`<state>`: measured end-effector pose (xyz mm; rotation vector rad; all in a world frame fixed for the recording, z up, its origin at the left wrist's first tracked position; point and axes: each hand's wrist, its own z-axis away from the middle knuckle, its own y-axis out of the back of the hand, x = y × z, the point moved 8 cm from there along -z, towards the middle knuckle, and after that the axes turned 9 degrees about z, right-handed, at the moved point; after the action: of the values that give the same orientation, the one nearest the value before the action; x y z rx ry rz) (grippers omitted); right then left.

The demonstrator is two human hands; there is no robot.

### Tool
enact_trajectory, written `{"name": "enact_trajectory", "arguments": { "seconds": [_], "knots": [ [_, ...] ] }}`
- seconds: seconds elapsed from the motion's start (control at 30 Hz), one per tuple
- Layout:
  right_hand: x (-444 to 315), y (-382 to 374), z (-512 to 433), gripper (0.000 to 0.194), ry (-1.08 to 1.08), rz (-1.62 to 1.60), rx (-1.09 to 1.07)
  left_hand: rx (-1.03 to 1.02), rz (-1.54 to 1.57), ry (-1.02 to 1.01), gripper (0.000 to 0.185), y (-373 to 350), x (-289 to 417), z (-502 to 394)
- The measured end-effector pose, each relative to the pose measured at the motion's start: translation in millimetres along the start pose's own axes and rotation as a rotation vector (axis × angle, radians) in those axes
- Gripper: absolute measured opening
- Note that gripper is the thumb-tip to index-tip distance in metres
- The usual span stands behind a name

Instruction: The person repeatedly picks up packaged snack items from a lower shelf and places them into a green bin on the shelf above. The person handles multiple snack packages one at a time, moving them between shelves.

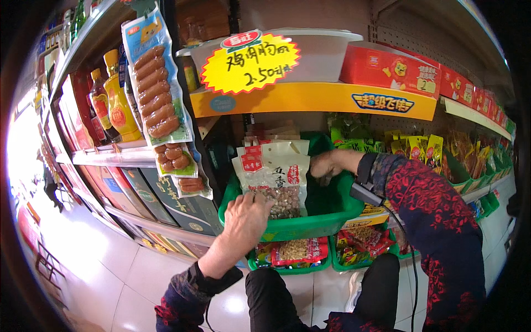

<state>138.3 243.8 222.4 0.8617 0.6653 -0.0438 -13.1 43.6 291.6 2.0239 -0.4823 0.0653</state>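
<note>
A green plastic basket [286, 230] on the shelf before me holds upright pouches. The front one is a white pouch of peanuts [286, 202] with a clear lower window and red and black writing. At its lower left, above the basket's front rim, my left hand [247, 213] has its fingers and thumb on the pouch. My right hand [330, 166] reaches into the basket beside the pouch's right edge. Its fingers are curled and a little blurred, and I cannot tell whether they hold anything. More pouch tops [271, 132] stick up behind the front pouch.
Hanging sausage packs [155, 91] flank the basket at left. A yellow price sign [251, 62] juts out above, before a translucent bin [323, 56]. Below sit green baskets [290, 269] of snack bags. Bottles [118, 97] stand on left shelving. A cable [408, 245] trails from my right wrist.
</note>
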Motion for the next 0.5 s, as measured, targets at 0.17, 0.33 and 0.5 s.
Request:
{"name": "enact_trajectory", "arguments": {
  "seconds": [0.17,0.33,0.5],
  "knots": [
    [9,-44,-61,0.025,0.191,-0.190,-0.298,0.184,0.116,-0.024,0.019,2,-1,16],
    [24,-28,-66,0.028,0.011,-0.086,-0.256,0.111,0.158,-0.023,0.025,-8,-6,12],
    [-62,12,55,0.026,-0.060,0.501,0.292,0.316,0.168,-0.120,0.020,7,6,17]
  ]
}}
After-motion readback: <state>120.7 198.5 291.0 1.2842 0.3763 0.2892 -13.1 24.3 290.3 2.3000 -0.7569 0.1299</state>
